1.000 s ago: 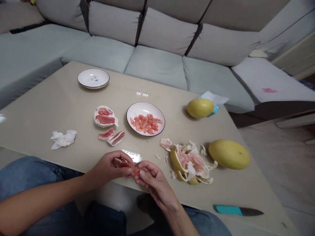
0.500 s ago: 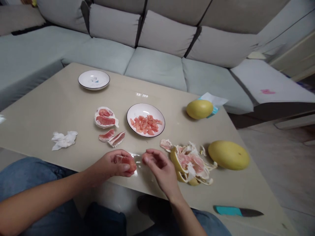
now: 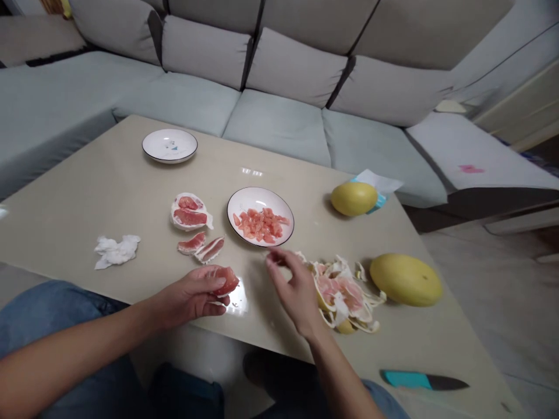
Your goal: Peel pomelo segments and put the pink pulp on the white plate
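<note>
My left hand [image 3: 194,294] is closed round a pink pomelo segment [image 3: 226,281] near the table's front edge. My right hand [image 3: 294,288] is stretched over the table between the white plate [image 3: 244,202] of pink pomelo pieces [image 3: 261,224] and the pile of peel [image 3: 345,294]. Its fingertips are pinched together; what they hold, if anything, is too small to see. A partly peeled pomelo chunk [image 3: 188,212] and two loose segments [image 3: 201,245] lie left of the plate.
Two whole yellow pomelos [image 3: 353,198] [image 3: 406,279] lie on the right of the beige table [image 3: 87,192]. A teal-handled knife [image 3: 423,381] lies at the front right. A crumpled tissue [image 3: 116,250] is at the left, an empty plate [image 3: 169,145] at the back. A grey sofa stands behind.
My right hand has left the segment and moved right and away, toward the plate and peel. My left hand keeps hold of the segment.
</note>
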Action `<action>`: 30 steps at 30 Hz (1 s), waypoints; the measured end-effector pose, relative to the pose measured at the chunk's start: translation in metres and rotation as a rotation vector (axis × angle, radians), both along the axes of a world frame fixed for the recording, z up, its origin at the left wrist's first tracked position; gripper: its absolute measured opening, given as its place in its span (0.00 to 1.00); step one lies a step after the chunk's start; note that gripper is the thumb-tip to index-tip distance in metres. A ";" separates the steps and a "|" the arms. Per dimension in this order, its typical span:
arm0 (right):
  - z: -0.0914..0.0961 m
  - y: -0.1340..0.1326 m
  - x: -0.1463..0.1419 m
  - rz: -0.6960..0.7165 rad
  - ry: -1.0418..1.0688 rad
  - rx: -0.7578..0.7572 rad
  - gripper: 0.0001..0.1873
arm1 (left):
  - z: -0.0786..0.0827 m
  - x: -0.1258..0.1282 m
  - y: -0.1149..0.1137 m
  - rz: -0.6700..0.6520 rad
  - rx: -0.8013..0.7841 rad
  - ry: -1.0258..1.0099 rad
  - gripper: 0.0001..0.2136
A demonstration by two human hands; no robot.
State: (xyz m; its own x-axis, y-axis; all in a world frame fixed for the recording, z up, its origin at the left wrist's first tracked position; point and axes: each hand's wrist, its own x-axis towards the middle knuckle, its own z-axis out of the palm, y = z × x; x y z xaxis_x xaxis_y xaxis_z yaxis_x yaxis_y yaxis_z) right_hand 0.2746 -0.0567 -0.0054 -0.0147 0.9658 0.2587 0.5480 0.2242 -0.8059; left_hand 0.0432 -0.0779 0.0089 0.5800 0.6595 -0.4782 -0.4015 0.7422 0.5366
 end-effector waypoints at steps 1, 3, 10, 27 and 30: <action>0.006 -0.015 -0.006 0.072 0.107 -0.136 0.13 | 0.000 0.002 -0.001 -0.007 0.054 0.035 0.08; 0.016 -0.040 -0.018 0.172 0.278 -0.294 0.12 | -0.002 0.006 -0.005 -0.001 0.173 0.123 0.10; 0.024 -0.062 -0.032 0.163 0.327 -0.279 0.11 | -0.002 0.016 -0.013 0.005 0.417 0.316 0.12; 0.020 -0.066 -0.027 0.165 0.533 -0.588 0.13 | 0.000 0.012 -0.012 -0.116 0.314 0.268 0.12; 0.020 -0.064 -0.023 0.191 0.613 -0.673 0.15 | -0.001 0.012 -0.011 -0.120 0.290 0.238 0.12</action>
